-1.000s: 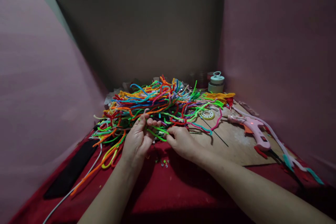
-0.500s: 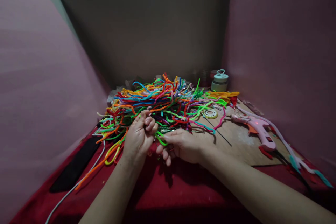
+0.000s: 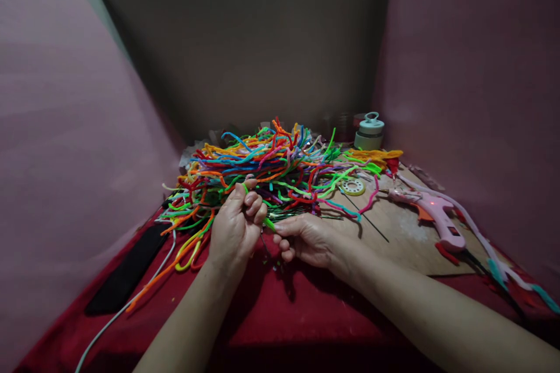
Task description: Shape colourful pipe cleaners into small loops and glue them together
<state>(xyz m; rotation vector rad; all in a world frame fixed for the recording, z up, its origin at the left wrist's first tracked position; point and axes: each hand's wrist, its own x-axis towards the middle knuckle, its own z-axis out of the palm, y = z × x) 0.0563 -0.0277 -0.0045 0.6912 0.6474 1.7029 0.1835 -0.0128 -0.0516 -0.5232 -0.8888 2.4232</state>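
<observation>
A big tangled heap of pipe cleaners (image 3: 271, 169) in many colours lies on the red cloth (image 3: 280, 315) in front of me. My left hand (image 3: 236, 227) is closed around a bright green pipe cleaner (image 3: 268, 222) at the near edge of the heap. My right hand (image 3: 306, 239) pinches the same green piece just to the right, fingers curled. A thin dark wire hangs down between the two hands. The hands almost touch.
A wooden board (image 3: 394, 233) lies at the right with a pink glue gun (image 3: 437, 215), a yellow tape ring (image 3: 352, 187) and a thin wire on it. A round lidded tin (image 3: 370, 133) stands at the back right. A black flat object (image 3: 126, 271) and white cable (image 3: 131, 303) lie left. Pink walls enclose both sides.
My hands have drawn closer together. The right hand turned over from an open palm to a pinch on the green pipe cleaner, and the left fist tightened on it.
</observation>
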